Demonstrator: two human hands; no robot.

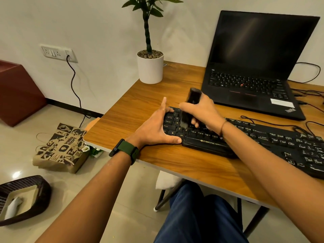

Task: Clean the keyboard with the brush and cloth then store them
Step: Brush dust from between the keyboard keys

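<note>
Wooden tabletop (140,106) fills the middle of the view, wall behind it. Open black laptop (254,67) at the far right, screen dark, lid up. Black keyboard (263,141) lies diagonally in front of it, near the front edge of the tabletop, cable looping off toward the right. Brown printed paper bag (59,148) on the floor left of the tabletop, beside a dark wicker basket (40,186) at lower left with something white inside. Potted plant (149,67) in a white pot at the far left corner of the tabletop.

Left hand (157,127): fingers spread and straight, thumb along the front edge of the keyboard, index pointing up along its left end, bracing it. Green-strapped watch (125,150) on that wrist.

Right hand (201,109): fingers curled round a black brush (190,106), handle up, bristles down on the keys at the left part of the keyboard. Brush blurred. Thin band on that wrist.

A pale folded thing below the tabletop edge near the lap may be the cloth; cannot tell
</note>
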